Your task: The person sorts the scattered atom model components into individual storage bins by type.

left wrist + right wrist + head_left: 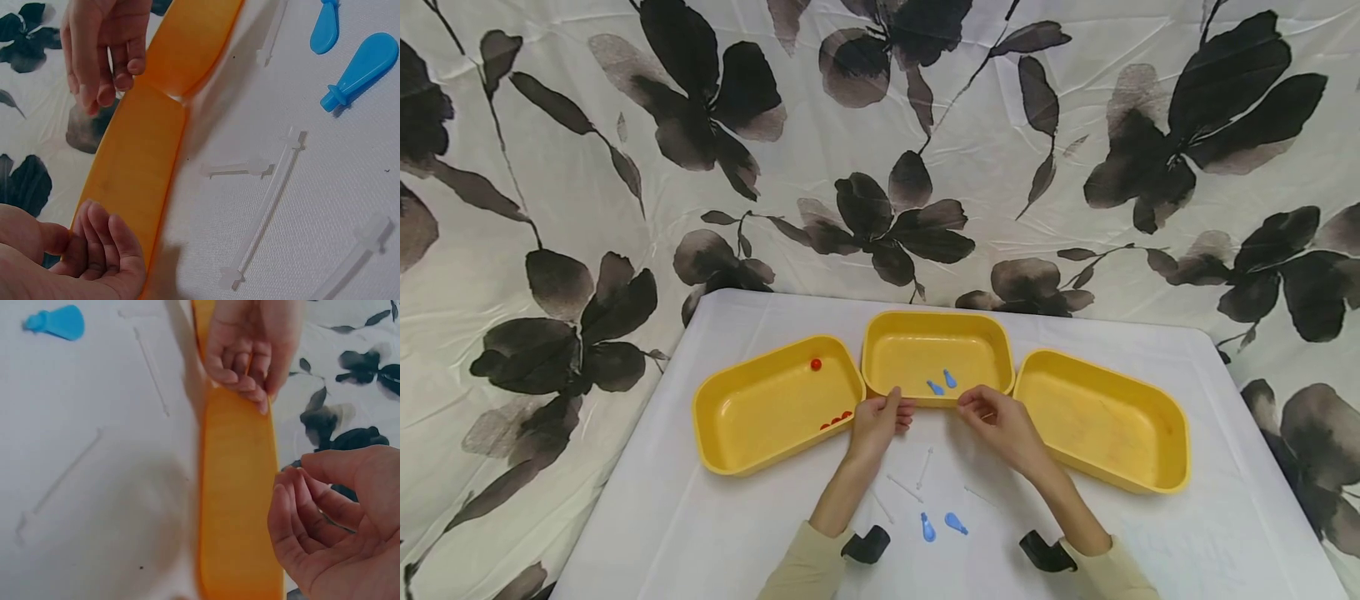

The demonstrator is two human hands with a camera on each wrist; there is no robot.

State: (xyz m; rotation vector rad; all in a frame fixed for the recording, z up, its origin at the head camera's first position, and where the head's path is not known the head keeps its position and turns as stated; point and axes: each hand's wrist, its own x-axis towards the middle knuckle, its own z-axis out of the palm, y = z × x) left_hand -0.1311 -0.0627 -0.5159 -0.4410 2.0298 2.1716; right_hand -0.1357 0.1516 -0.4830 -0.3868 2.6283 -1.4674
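My left hand [876, 423] is at the near left corner of the middle yellow tray [917, 354], thumb at the rim and fingers bent loosely along the outer wall. At the near right corner is my right hand [1000, 421], its fingers relaxed and curved, thumb close to the index fingertip. Nothing shows between the fingers of either hand. Inside the middle tray, two blue bulb-shaped pieces [950, 379] lie near the front wall. Two more blue bulb-shaped pieces [362, 69] with narrow flanged necks lie on the white table, nearer the body.
Several thin translucent rods [262, 209] with flanged ends are scattered on the white tablecloth [647, 517]. The left yellow tray [760, 412] contains several small red balls [816, 364]. A right yellow tray [1105, 417] stands angled beside the middle one. Floral fabric [880, 217] hangs behind.
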